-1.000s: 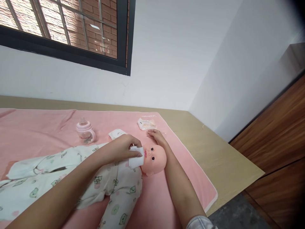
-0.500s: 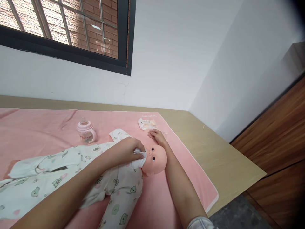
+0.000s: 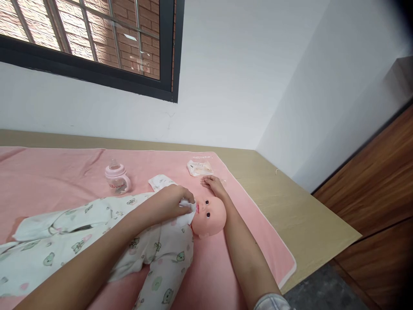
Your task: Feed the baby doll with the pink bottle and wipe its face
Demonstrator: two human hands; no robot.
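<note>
1. A white cloth (image 3: 186, 218) is being pinched by the left hand (image 3: 169, 201) just below the baby doll's (image 3: 165, 243) mouth (image 3: 197, 209).
2. The right hand (image 3: 213, 184) is being rested beside the head (image 3: 213, 216), fingers extended.
3. A covered mouth is being risked, should the pinch slip.

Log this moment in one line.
left hand: holding white cloth near mouth of doll; right hand: near packet on pink blanket; bottle: upright on blanket

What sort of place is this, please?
Probably a room for childcare practice, though I cannot be certain: a doll lies on a pink blanket, with a baby bottle near it. The window and walls show it is indoors.
</note>
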